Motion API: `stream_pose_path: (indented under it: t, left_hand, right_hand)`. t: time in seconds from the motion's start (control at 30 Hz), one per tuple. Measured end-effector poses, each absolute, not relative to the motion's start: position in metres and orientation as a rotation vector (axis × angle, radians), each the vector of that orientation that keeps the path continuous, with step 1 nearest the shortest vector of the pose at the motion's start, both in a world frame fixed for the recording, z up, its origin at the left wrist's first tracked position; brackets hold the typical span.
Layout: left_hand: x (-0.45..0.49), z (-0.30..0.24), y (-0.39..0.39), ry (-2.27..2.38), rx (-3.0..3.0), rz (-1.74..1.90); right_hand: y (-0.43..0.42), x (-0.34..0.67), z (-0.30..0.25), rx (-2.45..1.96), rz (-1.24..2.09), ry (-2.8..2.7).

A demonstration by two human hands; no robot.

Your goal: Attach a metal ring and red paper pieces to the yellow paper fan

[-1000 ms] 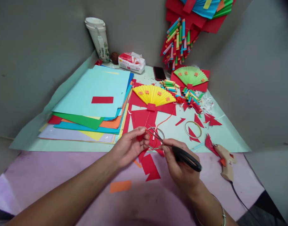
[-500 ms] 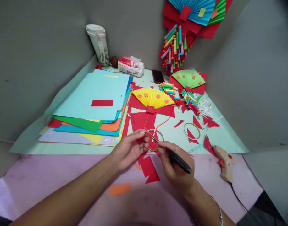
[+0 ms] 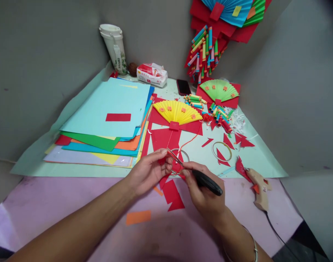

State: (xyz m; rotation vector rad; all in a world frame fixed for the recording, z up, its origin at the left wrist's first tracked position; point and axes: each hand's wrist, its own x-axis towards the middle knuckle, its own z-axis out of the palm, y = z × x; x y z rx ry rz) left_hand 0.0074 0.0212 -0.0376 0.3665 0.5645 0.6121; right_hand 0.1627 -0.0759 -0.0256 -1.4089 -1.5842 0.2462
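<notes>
At the middle of the table, my left hand (image 3: 151,169) pinches the end of a thin cord between thumb and forefinger, the other fingers curled. My right hand (image 3: 206,191) grips black-handled scissors (image 3: 207,182), seen nearly edge-on, their slim metal tips touching or very close to my left fingertips. Beneath the tips lies a metal ring (image 3: 185,154), partly covered by my hands. A red cord (image 3: 190,140) runs down from the right end of the yellow paper fan (image 3: 180,112) toward the ring. A fine thread drops from the fan's red base tab.
Coloured paper sheets (image 3: 101,105) are stacked at left. A tape roll (image 3: 228,158), red scraps and a glue gun (image 3: 260,191) lie at right. Behind are paper tubes (image 3: 219,115), a green fan (image 3: 221,90), phone (image 3: 184,87), tissue pack (image 3: 152,74) and cup (image 3: 116,51).
The view has shifted very slightly. Both hands keep their hold, and the scissors' handle has moved only a touch to the right.
</notes>
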Motion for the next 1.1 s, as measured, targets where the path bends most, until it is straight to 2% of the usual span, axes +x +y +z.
stream_pose_path:
  t: [0.77,1.1]
  left_hand:
    - [0.006,-0.034,0.022,0.659,0.855,0.582]
    - [0.006,-0.036,0.022,0.626,0.762,0.551]
  right_hand:
    - [-0.072,0.187,0.005,-1.504,0.957,-1.266]
    - [-0.076,0.186,0.009,-1.518,0.846,-1.333]
